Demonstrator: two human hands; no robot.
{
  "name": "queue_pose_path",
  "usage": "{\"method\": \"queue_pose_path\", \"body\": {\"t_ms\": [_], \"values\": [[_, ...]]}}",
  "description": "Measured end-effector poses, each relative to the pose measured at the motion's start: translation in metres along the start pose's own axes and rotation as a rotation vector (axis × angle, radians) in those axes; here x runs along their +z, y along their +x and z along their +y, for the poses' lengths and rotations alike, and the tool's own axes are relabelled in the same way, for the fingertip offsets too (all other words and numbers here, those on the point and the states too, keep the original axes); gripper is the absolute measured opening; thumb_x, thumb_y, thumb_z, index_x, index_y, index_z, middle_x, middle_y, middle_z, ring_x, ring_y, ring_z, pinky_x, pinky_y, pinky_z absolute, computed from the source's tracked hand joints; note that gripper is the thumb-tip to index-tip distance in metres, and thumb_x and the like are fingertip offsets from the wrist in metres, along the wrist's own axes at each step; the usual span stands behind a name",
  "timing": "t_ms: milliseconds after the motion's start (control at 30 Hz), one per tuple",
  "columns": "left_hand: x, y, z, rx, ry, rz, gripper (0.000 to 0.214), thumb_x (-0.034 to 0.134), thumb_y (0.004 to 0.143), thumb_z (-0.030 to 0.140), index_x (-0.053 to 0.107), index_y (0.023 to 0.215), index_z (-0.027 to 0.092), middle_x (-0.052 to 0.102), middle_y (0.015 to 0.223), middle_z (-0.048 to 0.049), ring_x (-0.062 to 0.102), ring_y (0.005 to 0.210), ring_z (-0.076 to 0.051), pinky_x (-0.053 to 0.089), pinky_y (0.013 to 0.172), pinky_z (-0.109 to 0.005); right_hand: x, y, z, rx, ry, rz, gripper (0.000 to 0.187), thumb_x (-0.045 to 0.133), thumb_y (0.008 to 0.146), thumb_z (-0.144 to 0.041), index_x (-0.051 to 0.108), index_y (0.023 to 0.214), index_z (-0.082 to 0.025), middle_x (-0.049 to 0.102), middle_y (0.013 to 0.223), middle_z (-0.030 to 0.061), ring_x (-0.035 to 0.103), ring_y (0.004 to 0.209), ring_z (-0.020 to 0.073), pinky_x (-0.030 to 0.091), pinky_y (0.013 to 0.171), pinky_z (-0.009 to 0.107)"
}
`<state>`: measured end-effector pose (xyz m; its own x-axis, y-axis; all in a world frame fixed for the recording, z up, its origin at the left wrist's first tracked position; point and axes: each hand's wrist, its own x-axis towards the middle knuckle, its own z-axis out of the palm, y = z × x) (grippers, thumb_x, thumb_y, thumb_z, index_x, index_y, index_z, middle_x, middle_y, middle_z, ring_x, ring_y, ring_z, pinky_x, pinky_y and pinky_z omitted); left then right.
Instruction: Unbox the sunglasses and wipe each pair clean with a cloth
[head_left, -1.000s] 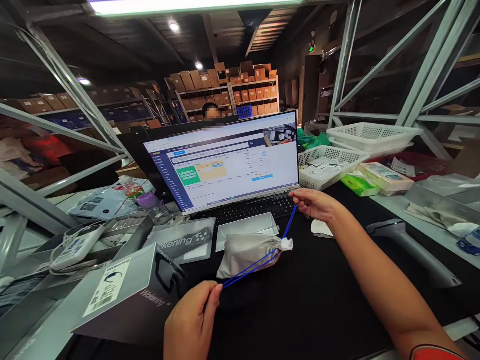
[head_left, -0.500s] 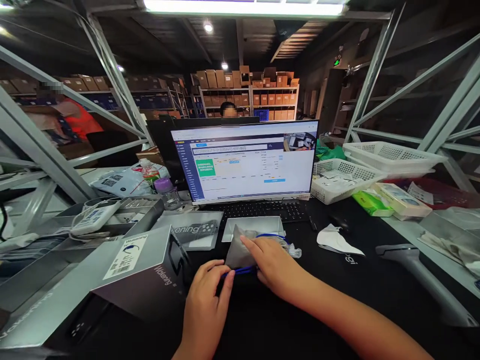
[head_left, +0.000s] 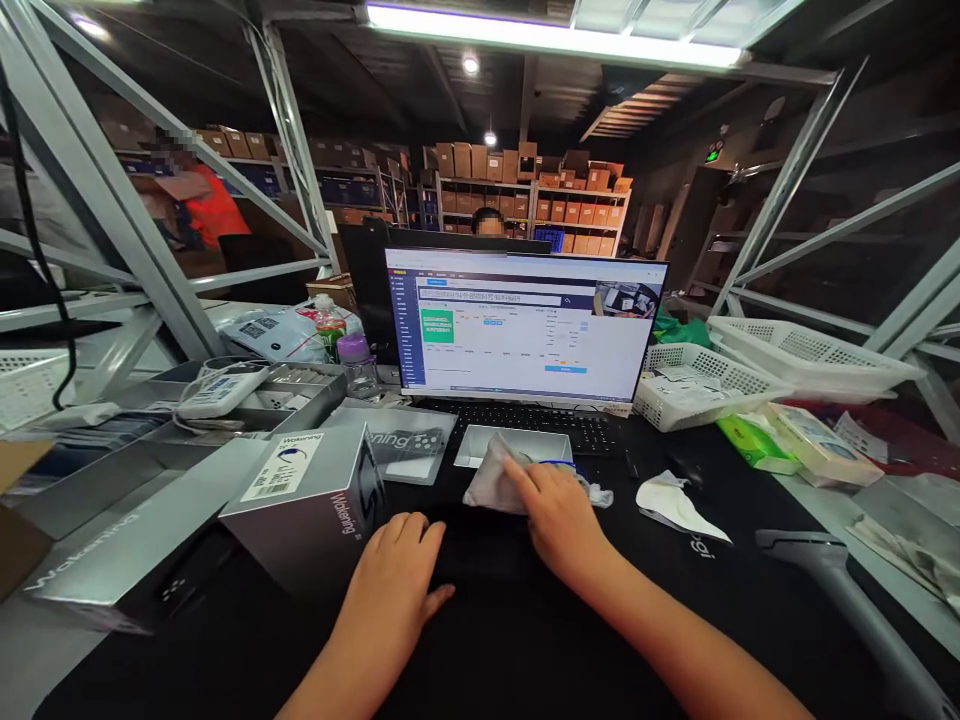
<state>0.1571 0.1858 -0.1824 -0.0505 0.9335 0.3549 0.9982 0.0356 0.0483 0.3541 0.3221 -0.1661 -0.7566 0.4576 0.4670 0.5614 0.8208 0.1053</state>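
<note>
My right hand [head_left: 566, 515] is closed on a soft grey pouch [head_left: 487, 482], fingertips pressing its near top. A bit of blue cord [head_left: 559, 464] shows behind that hand, and crumpled clear plastic [head_left: 600, 495] sticks out at its right. Behind the pouch lies a shallow pale box [head_left: 472, 442], partly covered by it. My left hand [head_left: 394, 570] rests low over the black mat, left of the pouch and apart from it, thumb away from the fingers; nothing shows in it. Closest to it stands a grey Wakening box [head_left: 300, 525] with a label on top.
A monitor [head_left: 517, 335] and keyboard [head_left: 600, 435] stand behind. White paper [head_left: 679, 503] and a barcode scanner [head_left: 847, 590] lie right, with white baskets [head_left: 697, 405] beyond. A long grey box [head_left: 142, 540] lies left. Co-workers are visible in the background.
My left hand has let go of the blue cord and pouch and drawn left and down. My right hand still holds the pouch. The view has turned left.
</note>
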Motion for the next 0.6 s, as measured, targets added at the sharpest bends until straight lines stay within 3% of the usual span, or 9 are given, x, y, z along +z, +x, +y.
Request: {"method": "queue_pose_path", "body": {"t_ms": [67,133,200,333,467,533,600], "values": [[-0.002,-0.008,0.0,0.012,-0.043,-0.086,0.041,0.067,0.059,-0.002,0.067,0.092,0.022,0.067,0.097,-0.005,0.065,0.093,-0.028,0.056,0.082,-0.044,-0.01,-0.001,0.007,0.099,0.115,0.071,0.083,0.058,0.066,0.0,0.041,0.146,-0.017,0.065,0.11,0.0129,0.06,0.095,0.0301,0.051,0.081,0.042],[-0.002,-0.021,0.0,0.068,-0.124,-0.06,0.045,0.056,0.055,-0.008,0.063,0.087,0.023,0.067,0.095,-0.0025,0.064,0.091,-0.024,0.056,0.083,-0.039,-0.023,-0.002,0.015,0.263,0.276,0.172,0.082,0.063,0.063,-0.008,0.043,0.142,-0.019,0.063,0.115,0.012,0.06,0.1,0.031,0.051,0.085,0.043],[0.0,-0.035,0.002,0.164,-0.202,0.074,0.044,0.053,0.06,-0.008,0.06,0.091,0.023,0.067,0.096,-0.0022,0.064,0.093,-0.021,0.054,0.086,-0.036,-0.035,-0.001,0.021,0.451,0.467,0.26,0.073,0.067,0.064,-0.017,0.047,0.135,-0.02,0.065,0.114,0.0102,0.062,0.096,0.03,0.052,0.084,0.043],[0.01,-0.062,0.012,0.414,-0.228,0.426,0.025,0.045,0.092,0.003,0.061,0.098,0.021,0.068,0.09,-0.0009,0.062,0.088,-0.014,0.049,0.093,-0.029,-0.054,0.0,0.017,0.674,0.943,0.358,0.049,0.075,0.064,-0.032,0.06,0.109,-0.02,0.069,0.097,0.0044,0.064,0.088,0.0271,0.052,0.081,0.039],[0.013,-0.074,0.033,0.519,-0.231,0.538,0.032,0.036,0.1,0.007,0.065,0.093,0.019,0.067,0.081,0.0004,0.061,0.079,-0.012,0.045,0.092,-0.029,-0.062,-0.009,-0.012,0.884,1.67,0.449,0.049,0.078,0.063,-0.042,0.06,0.104,-0.022,0.071,0.099,0.0037,0.066,0.096,0.0274,0.054,0.084,0.039],[0.014,-0.075,0.044,0.551,-0.27,0.53,0.033,0.035,0.1,0.006,0.065,0.094,0.018,0.068,0.08,0.0,0.06,0.077,-0.012,0.047,0.089,-0.028,-0.063,-0.018,-0.033,0.878,1.802,0.414,0.047,0.078,0.065,-0.042,0.058,0.103,-0.023,0.071,0.099,0.0039,0.066,0.096,0.0267,0.055,0.082,0.038],[0.016,-0.074,0.051,0.562,-0.317,0.536,0.032,0.034,0.099,0.006,0.064,0.1,0.017,0.069,0.08,-0.0005,0.061,0.074,-0.012,0.049,0.085,-0.028,-0.061,-0.027,-0.053,0.73,1.743,0.326,0.05,0.079,0.064,-0.04,0.055,0.106,-0.025,0.069,0.101,0.0032,0.066,0.092,0.025,0.055,0.078,0.037]]}}
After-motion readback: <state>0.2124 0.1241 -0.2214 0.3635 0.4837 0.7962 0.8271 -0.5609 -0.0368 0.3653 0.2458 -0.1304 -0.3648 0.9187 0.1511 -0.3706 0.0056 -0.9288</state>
